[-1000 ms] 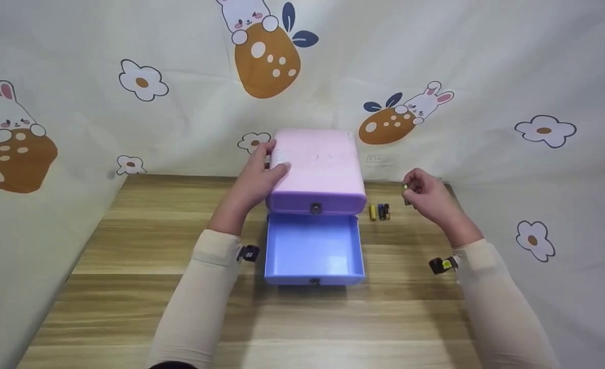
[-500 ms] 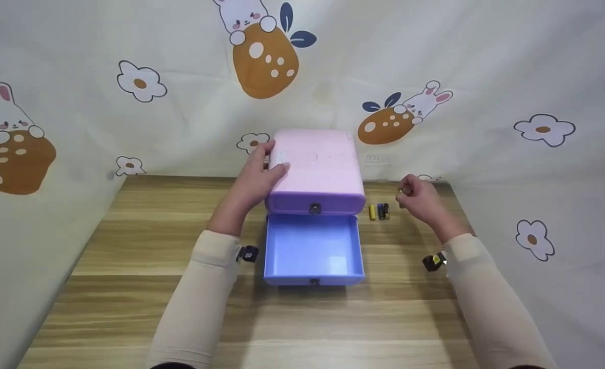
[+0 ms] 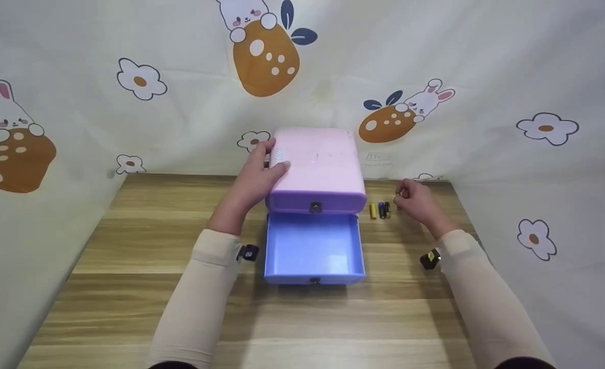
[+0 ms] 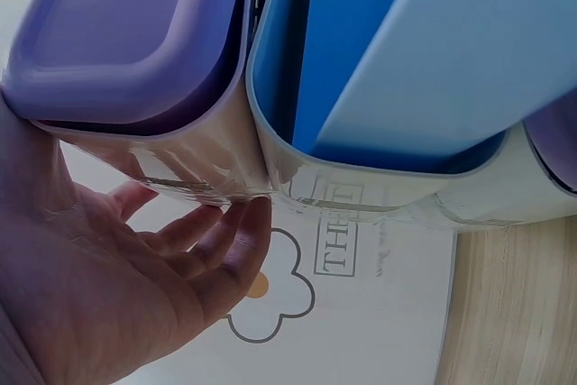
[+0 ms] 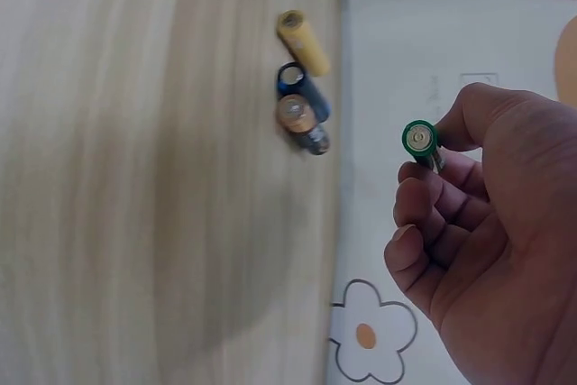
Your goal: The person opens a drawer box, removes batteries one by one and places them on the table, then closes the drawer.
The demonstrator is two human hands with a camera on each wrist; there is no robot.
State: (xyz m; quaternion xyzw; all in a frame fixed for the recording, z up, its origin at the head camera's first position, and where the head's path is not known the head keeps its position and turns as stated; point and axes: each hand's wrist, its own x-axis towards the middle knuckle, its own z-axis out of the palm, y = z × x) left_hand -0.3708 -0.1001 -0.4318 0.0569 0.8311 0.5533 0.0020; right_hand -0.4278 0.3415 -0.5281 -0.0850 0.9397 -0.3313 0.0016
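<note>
A small drawer cabinet (image 3: 315, 159) with a pink top stands against the back wall. Its purple upper drawer (image 3: 292, 202) is pushed in, while the blue drawer (image 3: 307, 246) below is pulled out and bare inside. My left hand (image 3: 256, 179) rests on the cabinet's left edge, thumb on top, fingers (image 4: 216, 250) touching the side. Right of the cabinet, my right hand (image 3: 420, 205) pinches a green-ended battery (image 5: 420, 137) between thumb and forefinger, above the table. Beside it lie a yellow battery (image 5: 304, 42), a blue one (image 5: 302, 89) and a copper-and-black one (image 5: 302, 122).
The wood-grain table (image 3: 154, 287) reaches to a patterned cloth wall (image 3: 189, 118) at the back and sides. The pulled-out blue drawer juts over the table toward me. Another purple drawer (image 4: 559, 132) shows below it in the left wrist view.
My right hand has moved left and slightly nearer to me with the battery, closer to the batteries on the table. The left hand has stayed on the cabinet.
</note>
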